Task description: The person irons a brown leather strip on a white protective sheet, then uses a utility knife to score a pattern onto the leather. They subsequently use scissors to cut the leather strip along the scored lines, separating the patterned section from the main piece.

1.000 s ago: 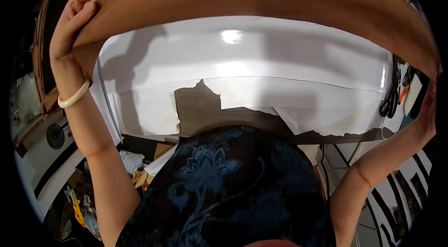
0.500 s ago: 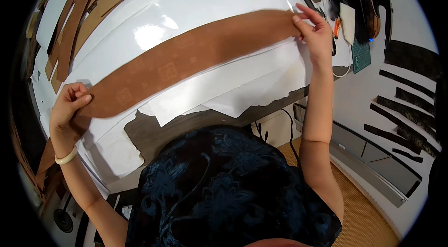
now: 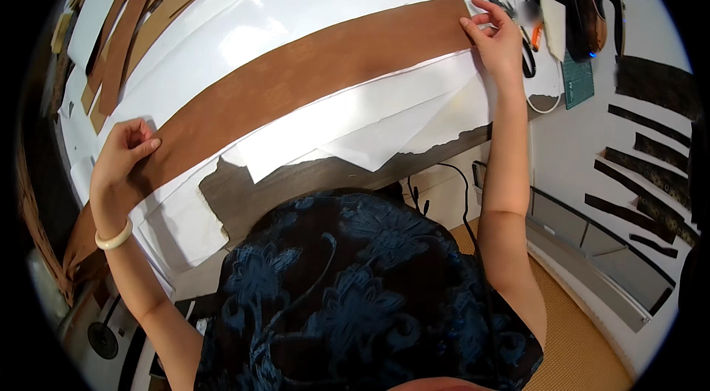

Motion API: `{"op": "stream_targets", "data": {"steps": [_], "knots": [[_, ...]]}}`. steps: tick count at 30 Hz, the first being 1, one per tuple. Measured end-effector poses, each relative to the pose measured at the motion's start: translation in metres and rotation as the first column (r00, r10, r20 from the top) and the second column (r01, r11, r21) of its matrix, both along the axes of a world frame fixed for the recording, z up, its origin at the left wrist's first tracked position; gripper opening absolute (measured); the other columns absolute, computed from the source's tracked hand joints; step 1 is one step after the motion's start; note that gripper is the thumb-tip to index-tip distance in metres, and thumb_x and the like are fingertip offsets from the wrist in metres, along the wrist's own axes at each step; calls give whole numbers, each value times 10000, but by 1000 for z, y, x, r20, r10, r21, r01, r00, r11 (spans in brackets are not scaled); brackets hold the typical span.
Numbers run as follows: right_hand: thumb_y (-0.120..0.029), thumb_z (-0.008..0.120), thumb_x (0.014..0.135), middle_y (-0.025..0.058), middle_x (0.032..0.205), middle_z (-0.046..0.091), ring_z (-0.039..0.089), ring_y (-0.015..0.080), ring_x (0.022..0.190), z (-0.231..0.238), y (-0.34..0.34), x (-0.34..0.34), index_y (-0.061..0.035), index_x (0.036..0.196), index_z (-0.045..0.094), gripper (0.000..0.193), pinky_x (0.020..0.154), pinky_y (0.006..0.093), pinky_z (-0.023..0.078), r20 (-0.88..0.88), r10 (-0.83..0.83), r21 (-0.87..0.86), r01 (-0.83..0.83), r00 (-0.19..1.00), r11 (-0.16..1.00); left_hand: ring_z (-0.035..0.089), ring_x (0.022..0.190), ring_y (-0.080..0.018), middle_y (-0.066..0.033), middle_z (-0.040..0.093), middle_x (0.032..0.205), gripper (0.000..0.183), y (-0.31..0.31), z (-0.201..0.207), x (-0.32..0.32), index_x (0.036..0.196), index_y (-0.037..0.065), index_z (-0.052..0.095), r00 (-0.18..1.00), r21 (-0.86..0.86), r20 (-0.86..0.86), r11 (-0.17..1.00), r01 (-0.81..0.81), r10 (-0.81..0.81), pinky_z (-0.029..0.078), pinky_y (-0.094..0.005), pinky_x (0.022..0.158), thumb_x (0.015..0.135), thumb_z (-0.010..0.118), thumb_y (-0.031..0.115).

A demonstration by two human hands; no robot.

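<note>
In the head view, the brown strip (image 3: 310,58) stretches between the left hand (image 3: 122,154) and right hand (image 3: 499,43), over white sheets (image 3: 285,143); whether either pinches it, I cannot tell. Uneven tension could skew it; its tail, below the left hand, might snag and drag.

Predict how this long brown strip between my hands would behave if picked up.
The brown strip is probably floppy: one end appears to droop beyond the left hand. Its edge shows little thickness, so it's likely light for its size.
</note>
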State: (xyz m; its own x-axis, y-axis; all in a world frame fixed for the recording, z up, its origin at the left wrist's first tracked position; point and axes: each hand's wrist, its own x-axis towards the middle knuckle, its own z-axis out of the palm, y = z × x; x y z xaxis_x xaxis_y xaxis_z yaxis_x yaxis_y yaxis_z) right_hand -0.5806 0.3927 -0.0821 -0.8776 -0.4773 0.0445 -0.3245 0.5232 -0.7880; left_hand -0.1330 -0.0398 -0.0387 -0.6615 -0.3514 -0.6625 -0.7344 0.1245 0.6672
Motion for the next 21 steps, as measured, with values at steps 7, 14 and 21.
{"op": "stream_targets", "data": {"steps": [7, 14, 21], "knots": [[-86, 793, 893, -41, 874, 615, 491, 12, 644, -18, 10, -13, -31, 1325, 661, 454, 612, 184, 426, 53, 34, -61, -31, 998, 998, 350, 672, -12, 103, 411, 717, 358, -2, 7, 6, 870, 98, 478, 990, -107, 36, 984, 143, -140, 279, -220, 548, 846, 812, -27], [-67, 751, 925, -49, 899, 615, 465, -1, 641, -14, 11, -13, -58, 1346, 668, 429, 618, 172, 408, 16, 30, 5, -30, 999, 1000, 462, 685, -69, 11, 579, 701, 298, 9, 8, 3, 885, 39, 490, 982, -251, 25, 949, 189, -188, 416, -254, 645, 860, 777, -36], [-85, 758, 931, -48, 898, 610, 474, -1, 642, -18, 10, -18, -52, 1353, 659, 435, 614, 170, 405, 34, 34, -8, -34, 999, 999, 510, 681, -99, -36, 629, 715, 318, 17, 14, 3, 898, 46, 499, 978, -249, 95, 947, 204, -186, 452, -278, 667, 837, 808, -2]]}}
